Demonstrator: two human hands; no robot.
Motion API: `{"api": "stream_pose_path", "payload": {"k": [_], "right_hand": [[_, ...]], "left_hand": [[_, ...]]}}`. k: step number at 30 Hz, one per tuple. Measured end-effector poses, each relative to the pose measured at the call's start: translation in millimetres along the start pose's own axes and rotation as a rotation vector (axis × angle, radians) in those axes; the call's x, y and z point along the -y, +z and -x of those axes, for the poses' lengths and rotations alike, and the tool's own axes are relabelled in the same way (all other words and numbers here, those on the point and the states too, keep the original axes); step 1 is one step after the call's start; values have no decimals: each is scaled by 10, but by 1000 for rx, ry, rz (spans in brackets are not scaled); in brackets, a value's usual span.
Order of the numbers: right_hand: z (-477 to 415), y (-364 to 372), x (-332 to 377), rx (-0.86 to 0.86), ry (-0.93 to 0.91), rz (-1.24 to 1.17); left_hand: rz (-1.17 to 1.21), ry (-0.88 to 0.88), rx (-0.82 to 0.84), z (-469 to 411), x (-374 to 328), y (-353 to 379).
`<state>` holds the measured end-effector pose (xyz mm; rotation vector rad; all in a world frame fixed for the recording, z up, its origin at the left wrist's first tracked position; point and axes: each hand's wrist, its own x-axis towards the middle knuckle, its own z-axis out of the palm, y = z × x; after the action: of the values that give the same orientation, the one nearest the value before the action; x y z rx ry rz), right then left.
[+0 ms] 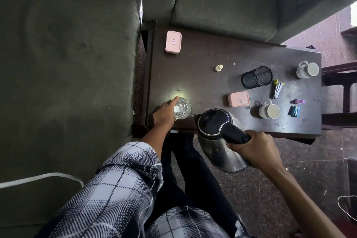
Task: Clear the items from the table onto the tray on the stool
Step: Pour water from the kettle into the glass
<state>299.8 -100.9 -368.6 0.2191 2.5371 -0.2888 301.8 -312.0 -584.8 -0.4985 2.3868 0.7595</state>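
My right hand (255, 150) grips the black handle of a steel kettle (218, 137), tilted with its spout toward a clear glass (182, 108) at the table's near left corner. A thin stream of water runs from the spout into the glass. My left hand (165, 112) holds the glass from its left side, forefinger stretched along the rim. On the dark table (202, 75) lie two pink boxes (173, 42) (238, 98), two white mugs (307, 69) (269, 110), a black mesh holder (257, 76) on its side and a small white bottle (218, 68).
Near the table's right end lie a nail clipper set (277, 89), a small purple bottle (299, 101) and a blue item (294, 111). Grey sofas (58, 44) flank the table at left and behind. A dark wooden frame (340, 91) stands at right. No tray or stool is visible.
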Motion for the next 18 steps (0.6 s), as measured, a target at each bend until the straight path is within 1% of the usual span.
{"api": "stream_pose_path", "payload": {"k": [18], "right_hand": [[-25,2,51,14,2,-3]], "left_hand": [[6,5,2,-5,3,-7]]}}
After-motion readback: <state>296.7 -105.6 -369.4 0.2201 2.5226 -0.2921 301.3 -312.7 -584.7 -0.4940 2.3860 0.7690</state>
